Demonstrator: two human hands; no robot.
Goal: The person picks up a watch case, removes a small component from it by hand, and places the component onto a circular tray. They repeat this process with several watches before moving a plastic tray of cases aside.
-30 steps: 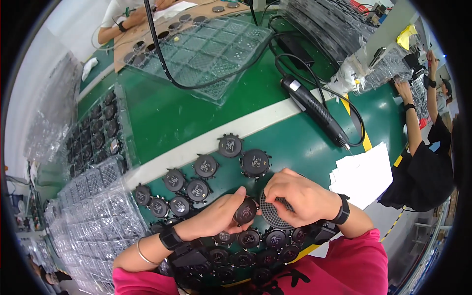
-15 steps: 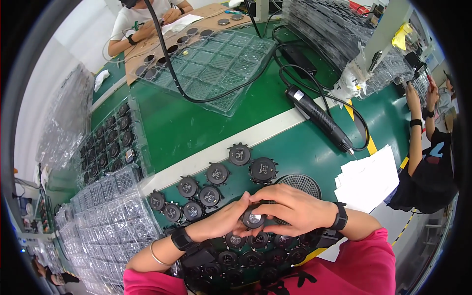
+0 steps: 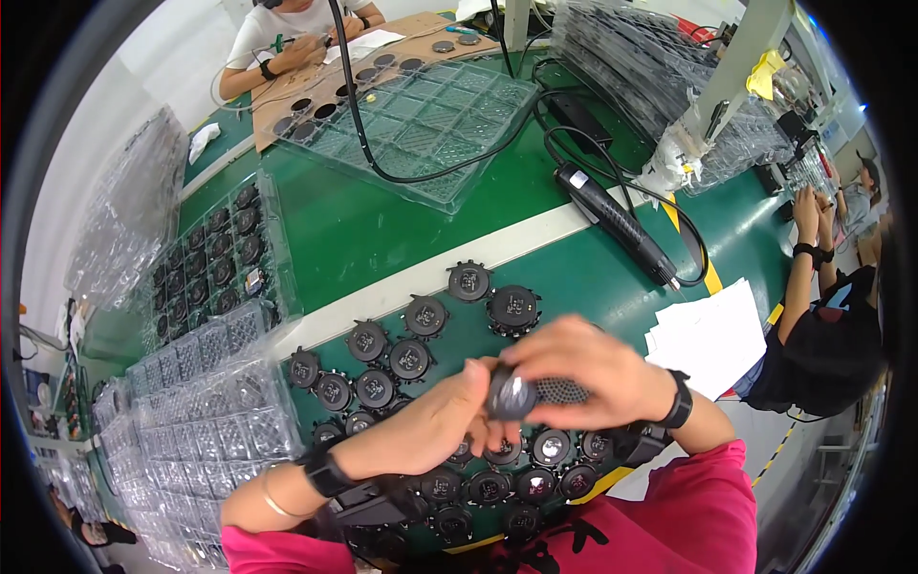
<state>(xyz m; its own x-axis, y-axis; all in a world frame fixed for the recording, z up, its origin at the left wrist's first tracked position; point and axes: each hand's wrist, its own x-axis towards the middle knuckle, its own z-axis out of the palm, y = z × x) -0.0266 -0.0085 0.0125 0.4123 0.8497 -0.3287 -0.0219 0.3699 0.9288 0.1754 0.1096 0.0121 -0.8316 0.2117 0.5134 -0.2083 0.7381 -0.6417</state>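
A dark, round watch case (image 3: 512, 394) with a shiny face is held between my two hands, tilted and a little blurred. My right hand (image 3: 598, 373), smeared by motion, grips its right side with thumb and fingers. My left hand (image 3: 435, 426) is closed against its left edge, thumb above and curled fingers below. Several similar black watch cases (image 3: 410, 360) lie face down on the green table just beyond my left hand. More of them (image 3: 490, 486) lie below my wrists. A round, dotted grey pad (image 3: 562, 390) shows partly behind my right fingers.
A black electric screwdriver (image 3: 622, 228) with a cable lies at the right, beyond white paper sheets (image 3: 712, 335). Clear plastic trays (image 3: 210, 411) are stacked at left. A filled tray (image 3: 206, 258) and an unfilled tray (image 3: 421, 129) lie farther off. Co-workers sit across and to the right.
The watch case has risen slightly to the right and turned, showing its shiny side. My right hand has moved up with it, uncovering more cases below. My left hand stays close by.
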